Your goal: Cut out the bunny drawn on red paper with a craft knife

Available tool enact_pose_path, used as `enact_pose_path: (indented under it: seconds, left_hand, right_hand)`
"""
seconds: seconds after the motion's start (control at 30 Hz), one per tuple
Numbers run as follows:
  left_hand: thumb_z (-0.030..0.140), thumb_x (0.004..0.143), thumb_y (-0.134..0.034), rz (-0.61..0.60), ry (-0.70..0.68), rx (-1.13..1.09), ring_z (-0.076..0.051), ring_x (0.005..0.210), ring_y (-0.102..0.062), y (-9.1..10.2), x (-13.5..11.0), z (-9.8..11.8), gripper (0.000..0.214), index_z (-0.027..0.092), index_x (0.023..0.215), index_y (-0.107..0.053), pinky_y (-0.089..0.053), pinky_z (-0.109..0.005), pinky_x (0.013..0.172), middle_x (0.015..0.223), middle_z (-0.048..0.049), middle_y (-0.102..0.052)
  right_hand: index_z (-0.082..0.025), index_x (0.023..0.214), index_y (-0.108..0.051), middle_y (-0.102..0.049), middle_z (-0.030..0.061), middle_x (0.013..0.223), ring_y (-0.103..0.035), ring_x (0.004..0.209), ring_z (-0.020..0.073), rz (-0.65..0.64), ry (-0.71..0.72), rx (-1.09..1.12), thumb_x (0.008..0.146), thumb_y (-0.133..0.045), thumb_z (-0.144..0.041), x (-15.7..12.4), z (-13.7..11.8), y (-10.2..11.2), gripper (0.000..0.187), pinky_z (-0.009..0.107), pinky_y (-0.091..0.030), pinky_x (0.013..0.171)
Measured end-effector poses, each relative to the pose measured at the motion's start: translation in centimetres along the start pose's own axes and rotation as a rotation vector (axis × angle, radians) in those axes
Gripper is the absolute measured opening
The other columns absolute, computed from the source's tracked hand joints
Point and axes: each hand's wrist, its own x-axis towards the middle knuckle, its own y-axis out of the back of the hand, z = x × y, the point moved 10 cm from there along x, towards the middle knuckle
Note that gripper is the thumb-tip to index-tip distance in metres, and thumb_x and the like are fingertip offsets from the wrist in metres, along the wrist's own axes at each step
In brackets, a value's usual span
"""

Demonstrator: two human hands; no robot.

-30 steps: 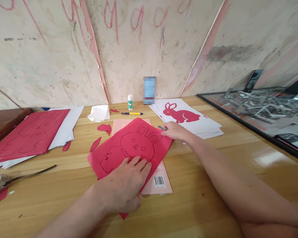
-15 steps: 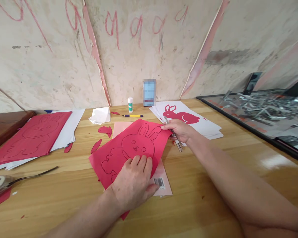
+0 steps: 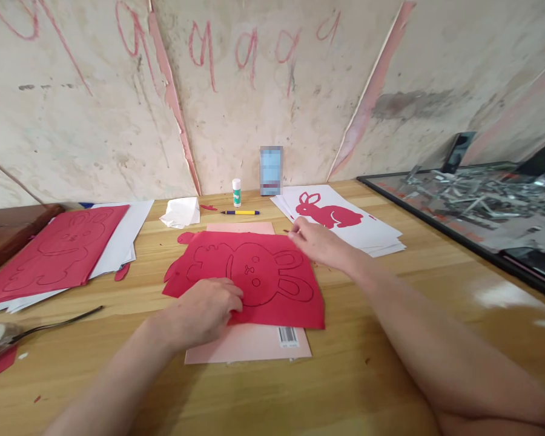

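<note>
The left hand [image 3: 211,309] touches the red paper [image 3: 249,269] at seven o'clock, fingers bent, grip unclear. The paper overlaps a pink booklet [image 3: 254,345] on the table [image 3: 263,399]. At two o'clock, the right hand's [image 3: 315,242] fingers bunch; I cannot tell what they hold.

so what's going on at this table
The person's left hand rests on red paper bearing a rabbit outline, ears pointing right, over a pink barcoded booklet. The right hand is at the paper's far edge; whether it grips anything is hard to make out. Beyond, a red rabbit cutout lies on white sheets.
</note>
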Motion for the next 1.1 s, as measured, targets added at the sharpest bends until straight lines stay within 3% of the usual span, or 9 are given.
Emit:
enact_pose_path:
  seconds: [0.07, 0.13, 0.2, 0.3, 0.47, 1.1]
  left_hand:
    - [0.019, 0.082, -0.060, -0.090, 0.033, -0.071, -0.022, 0.103, -0.062, -0.2, -0.4, -0.8, 0.019, 0.023, 0.098, -0.069, -0.049, -0.035, 0.088, 0.111, -0.0038, -0.067]
    - [0.028, 0.084, -0.061, -0.128, 0.073, -0.128, -0.022, 0.106, -0.061, -0.3, -0.5, -1.5, 0.021, 0.023, 0.103, -0.068, -0.049, -0.035, 0.088, 0.115, -0.0044, -0.065]
    - [0.025, 0.088, -0.055, -0.093, 0.089, -0.162, -0.019, 0.098, -0.062, -0.4, -0.2, -2.1, 0.018, 0.023, 0.100, -0.069, -0.049, -0.032, 0.084, 0.104, -0.0029, -0.068]
    - [0.015, 0.091, -0.045, 0.052, 0.094, -0.172, -0.017, 0.093, -0.061, -0.6, 0.5, -3.1, 0.024, 0.021, 0.097, -0.068, -0.049, -0.029, 0.081, 0.095, -0.0024, -0.068]
    - [0.010, 0.089, -0.043, 0.166, 0.072, -0.157, -0.018, 0.094, -0.058, -1.5, 0.7, -3.7, 0.032, 0.022, 0.110, -0.065, -0.048, -0.030, 0.081, 0.097, -0.0043, -0.063]
    - [0.009, 0.091, -0.042, 0.180, 0.021, -0.142, -0.017, 0.087, -0.054, -2.2, 1.0, -3.8, 0.032, 0.020, 0.110, -0.066, -0.047, -0.027, 0.077, 0.091, -0.0048, -0.057]
  right_hand:
    - [-0.020, 0.094, -0.051, -0.064, 0.0062, 0.086, -0.057, 0.075, 0.0173, -0.078, 0.188, 0.027, 0.093, -0.037, -0.027, -1.4, -3.5, -1.2, 0.015, 0.027, -0.035, 0.062]
    - [-0.022, 0.091, -0.051, -0.063, 0.0033, 0.080, -0.056, 0.071, 0.0159, -0.132, 0.292, 0.037, 0.093, -0.039, -0.027, -2.9, -6.0, -2.2, 0.014, 0.026, -0.034, 0.061]
    - [-0.022, 0.090, -0.052, -0.063, 0.0036, 0.076, -0.056, 0.070, 0.0166, -0.188, 0.292, -0.002, 0.093, -0.038, -0.027, -4.1, -7.1, -3.2, 0.016, 0.026, -0.031, 0.057]
    - [-0.020, 0.090, -0.054, -0.062, 0.0059, 0.072, -0.056, 0.067, 0.0191, -0.242, 0.346, -0.133, 0.094, -0.037, -0.028, -5.4, -8.4, -4.5, 0.019, 0.028, -0.027, 0.053]
    - [-0.017, 0.092, -0.059, -0.063, 0.0093, 0.068, -0.057, 0.060, 0.0207, -0.262, 0.377, -0.278, 0.095, -0.034, -0.027, -6.0, -8.9, -5.8, 0.027, 0.031, -0.023, 0.050]
    - [-0.015, 0.089, -0.058, -0.065, 0.0086, 0.070, -0.060, 0.061, 0.0205, -0.279, 0.367, -0.356, 0.094, -0.032, -0.026, -6.1, -9.5, -6.9, 0.029, 0.031, -0.022, 0.049]
